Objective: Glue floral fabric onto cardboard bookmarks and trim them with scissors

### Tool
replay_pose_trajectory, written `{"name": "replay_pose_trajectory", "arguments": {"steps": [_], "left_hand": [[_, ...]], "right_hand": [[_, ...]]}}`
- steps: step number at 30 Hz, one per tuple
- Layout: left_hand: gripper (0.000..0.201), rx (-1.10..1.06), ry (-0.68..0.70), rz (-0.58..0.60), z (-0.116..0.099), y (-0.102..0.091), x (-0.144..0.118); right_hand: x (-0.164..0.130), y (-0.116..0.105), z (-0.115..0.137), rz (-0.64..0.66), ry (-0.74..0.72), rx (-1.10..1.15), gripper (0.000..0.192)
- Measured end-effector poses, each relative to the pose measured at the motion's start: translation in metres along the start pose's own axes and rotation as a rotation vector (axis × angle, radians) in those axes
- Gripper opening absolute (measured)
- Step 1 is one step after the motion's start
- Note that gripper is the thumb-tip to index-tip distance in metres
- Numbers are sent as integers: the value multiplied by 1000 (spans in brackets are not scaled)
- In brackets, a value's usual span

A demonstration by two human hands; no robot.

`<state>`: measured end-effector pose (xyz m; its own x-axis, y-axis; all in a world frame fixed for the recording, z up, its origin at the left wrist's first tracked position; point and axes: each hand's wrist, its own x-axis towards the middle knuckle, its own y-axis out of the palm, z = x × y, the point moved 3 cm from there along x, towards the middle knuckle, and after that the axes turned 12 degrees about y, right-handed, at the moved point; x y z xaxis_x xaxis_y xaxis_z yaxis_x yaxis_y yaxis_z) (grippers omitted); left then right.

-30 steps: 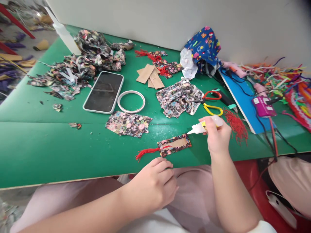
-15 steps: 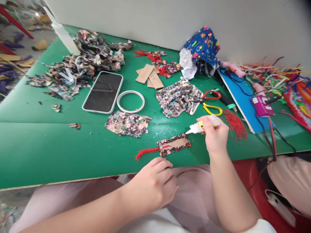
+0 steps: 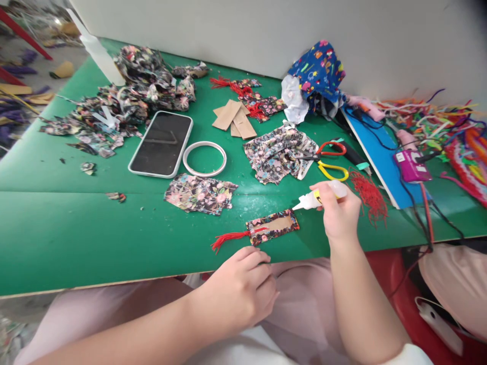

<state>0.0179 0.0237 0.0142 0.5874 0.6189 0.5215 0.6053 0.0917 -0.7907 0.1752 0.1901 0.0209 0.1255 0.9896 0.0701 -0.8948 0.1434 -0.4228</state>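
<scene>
My right hand (image 3: 340,213) is closed round a small white glue bottle (image 3: 312,199) with a yellow label. Its nozzle points left, by the upper right corner of a flat bookmark (image 3: 277,227). Floral cloth is folded round the bookmark's brown card core, and a red tassel (image 3: 230,239) comes off its left end. Just below the bookmark, at the table's front edge, my left hand (image 3: 245,284) rests with curled fingers; nothing shows in it. A cut piece of floral cloth (image 3: 201,194) lies to the upper left of the bookmark.
On the green table (image 3: 68,238) are a phone (image 3: 162,144), a tape ring (image 3: 204,144), brown cards (image 3: 236,119), scissors (image 3: 331,161) on crumpled cloth, and red threads (image 3: 368,197). Cloth scraps (image 3: 140,91) and a tall white bottle (image 3: 99,58) stand left; a blue board (image 3: 375,152) and cords lie right.
My right hand and the glue bottle have shifted very slightly to the right. The bookmark and my left hand have stayed in place.
</scene>
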Motion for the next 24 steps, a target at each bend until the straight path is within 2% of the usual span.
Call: {"name": "replay_pose_trajectory", "arguments": {"steps": [7,24], "left_hand": [[14,-1,1,5,-1,1,-2],[14,10,6,-8,-2,1,-1]], "right_hand": [[-1,0,2,-3,-11,18,35],[-16,19,17,131,-46,16,31]]}}
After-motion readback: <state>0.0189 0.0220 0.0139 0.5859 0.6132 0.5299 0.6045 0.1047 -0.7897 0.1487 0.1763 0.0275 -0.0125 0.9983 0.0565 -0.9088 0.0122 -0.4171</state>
